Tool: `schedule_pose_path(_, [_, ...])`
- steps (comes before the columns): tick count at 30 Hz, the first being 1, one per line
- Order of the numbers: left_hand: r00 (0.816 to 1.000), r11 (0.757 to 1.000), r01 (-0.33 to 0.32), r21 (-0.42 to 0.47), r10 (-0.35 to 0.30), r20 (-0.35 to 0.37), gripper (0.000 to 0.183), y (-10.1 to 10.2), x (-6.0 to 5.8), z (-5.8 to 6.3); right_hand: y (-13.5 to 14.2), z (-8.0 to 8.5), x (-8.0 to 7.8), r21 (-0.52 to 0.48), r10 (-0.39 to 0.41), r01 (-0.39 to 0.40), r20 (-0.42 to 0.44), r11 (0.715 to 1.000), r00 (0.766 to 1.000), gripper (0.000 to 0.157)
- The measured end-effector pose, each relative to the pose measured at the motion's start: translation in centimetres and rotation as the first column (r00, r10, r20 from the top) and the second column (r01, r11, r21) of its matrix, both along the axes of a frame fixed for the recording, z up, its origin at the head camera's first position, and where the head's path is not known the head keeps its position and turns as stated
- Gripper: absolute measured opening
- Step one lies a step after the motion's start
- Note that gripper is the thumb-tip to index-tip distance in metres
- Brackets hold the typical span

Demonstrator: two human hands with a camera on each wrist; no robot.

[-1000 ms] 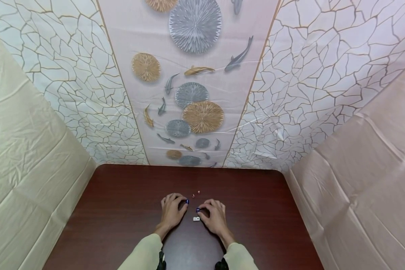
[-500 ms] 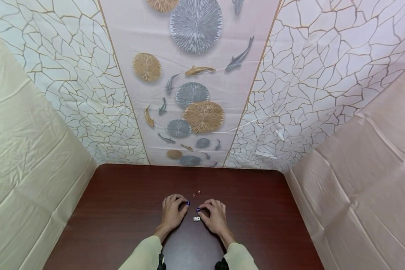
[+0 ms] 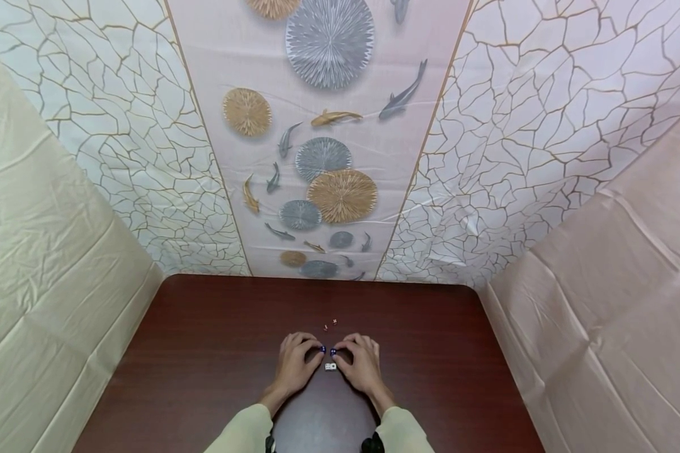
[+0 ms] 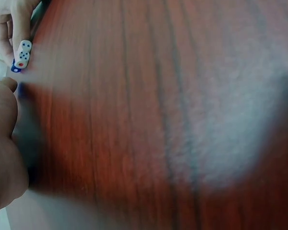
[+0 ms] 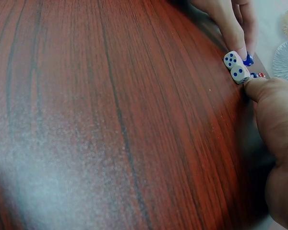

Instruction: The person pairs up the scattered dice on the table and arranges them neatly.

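Observation:
My left hand (image 3: pixel 296 365) pinches a small blue die (image 3: pixel 323 349) between thumb and finger. Facing it across a narrow gap, a second blue die (image 3: pixel 332 352) is pinched by my right hand (image 3: pixel 364 366). Just nearer to me than the blue dice, two white dice (image 3: pixel 330 367) lie side by side, touching, close to the right thumb. In the right wrist view, the white dice (image 5: pixel 236 68) show blue pips, and the left hand's blue die (image 5: pixel 248 60) shows behind them. Behind both hands lie two small red dice (image 3: pixel 335 321), slightly apart.
The dark red-brown wooden table (image 3: pixel 204 327) carries all the dice. A patterned cloth wall (image 3: pixel 328 189) rises at its far edge, with quilted pale panels (image 3: pixel 595 302) on both sides.
My left hand has moved right and slightly toward me with its blue die, narrowing the gap to the other blue die. The right hand stays almost still.

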State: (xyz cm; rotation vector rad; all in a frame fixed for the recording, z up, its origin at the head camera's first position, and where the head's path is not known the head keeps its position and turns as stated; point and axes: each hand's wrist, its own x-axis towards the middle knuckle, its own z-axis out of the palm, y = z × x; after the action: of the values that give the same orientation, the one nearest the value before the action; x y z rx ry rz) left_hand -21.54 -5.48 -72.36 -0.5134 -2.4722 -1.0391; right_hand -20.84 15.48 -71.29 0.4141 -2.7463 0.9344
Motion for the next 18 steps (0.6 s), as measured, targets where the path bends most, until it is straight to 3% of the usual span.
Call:
schedule_pose_path(12, [1.000, 1.000, 0.000, -0.014, 0.000, -0.026, 0.017, 0.68, 0.38, -0.28, 0.09, 0.19, 0.09, 0.007, 0.012, -0.012, 0.010, 1.000, 1.000, 0.017])
schedule_pose_path(18, [0.999, 1.000, 0.001, -0.013, -0.001, 0.033, 0.016, 0.67, 0.43, -0.04, 0.10, 0.10, 0.00, 0.016, 0.009, -0.009, 0.007, 1.000, 1.000, 0.017])
